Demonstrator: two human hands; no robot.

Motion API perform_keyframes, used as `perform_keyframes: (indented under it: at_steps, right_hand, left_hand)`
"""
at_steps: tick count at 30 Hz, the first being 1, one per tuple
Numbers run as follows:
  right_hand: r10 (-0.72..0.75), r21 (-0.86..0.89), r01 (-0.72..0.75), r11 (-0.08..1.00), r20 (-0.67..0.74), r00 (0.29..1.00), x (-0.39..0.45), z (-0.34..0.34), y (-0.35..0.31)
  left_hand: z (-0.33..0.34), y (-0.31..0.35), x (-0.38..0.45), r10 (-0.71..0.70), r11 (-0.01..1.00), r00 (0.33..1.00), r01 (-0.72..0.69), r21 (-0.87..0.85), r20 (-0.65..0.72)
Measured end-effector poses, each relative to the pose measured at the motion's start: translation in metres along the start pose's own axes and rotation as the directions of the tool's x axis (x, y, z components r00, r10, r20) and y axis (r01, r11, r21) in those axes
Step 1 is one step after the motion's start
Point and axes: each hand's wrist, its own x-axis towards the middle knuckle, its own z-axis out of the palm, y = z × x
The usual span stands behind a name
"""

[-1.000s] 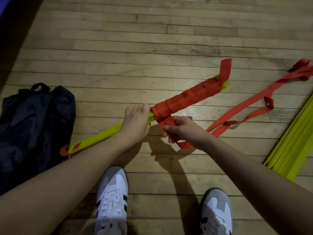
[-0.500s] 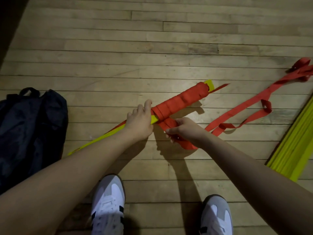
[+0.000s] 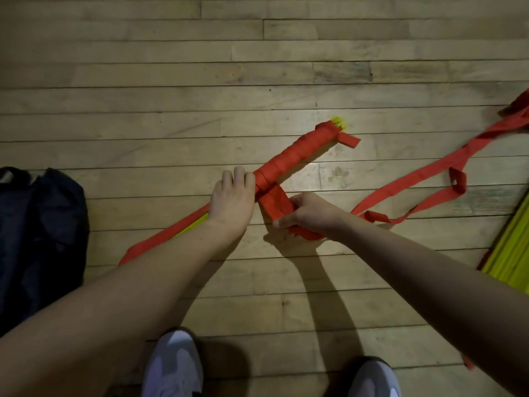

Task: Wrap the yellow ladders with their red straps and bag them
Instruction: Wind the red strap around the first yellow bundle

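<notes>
Your left hand [image 3: 232,196] grips the yellow ladder bundle [image 3: 297,151], your right hand [image 3: 307,213] pulls the red strap [image 3: 429,170] round it; black bag [image 3: 40,239] lies left.

Pale wooden plank floor [image 3: 171,81]. On it: dark bag [image 3: 40,239] at left, loose red strap [image 3: 429,170] trailing right, stacked yellow ladders [image 3: 509,253] at right edge, two white shoes [image 3: 174,365].

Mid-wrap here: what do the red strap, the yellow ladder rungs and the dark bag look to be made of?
Red strap: flat woven webbing by the look, matte; it folds, loops and creases softly.
Yellow ladder rungs: probably thin plastic slats, smooth and bright; their stacked ends stick out of the wrap as stiff flat edges.
Dark bag: likely thin synthetic fabric, slightly sheeny, slumped and wrinkled on the floor.
</notes>
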Motion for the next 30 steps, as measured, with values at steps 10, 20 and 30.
perform_keyframes:
  at_steps: [10,20,30]
  right_hand:
    - [0.095,0.083,-0.102,0.991,0.08,0.992,-0.018,0.011,0.022]
    - [0.114,0.189,-0.148,0.971,0.181,0.977,-0.027,0.005,0.032]
    - [0.102,0.159,-0.129,0.979,0.17,0.98,-0.025,0.005,0.029]
  left_hand:
    - [0.007,0.012,-0.033,0.12,0.984,0.992,-0.113,-0.141,0.038]
    - [-0.015,0.019,-0.022,-0.038,0.975,0.992,0.064,-0.213,0.121]
    - [-0.004,0.014,-0.009,0.119,0.993,0.99,-0.119,0.012,-0.071]
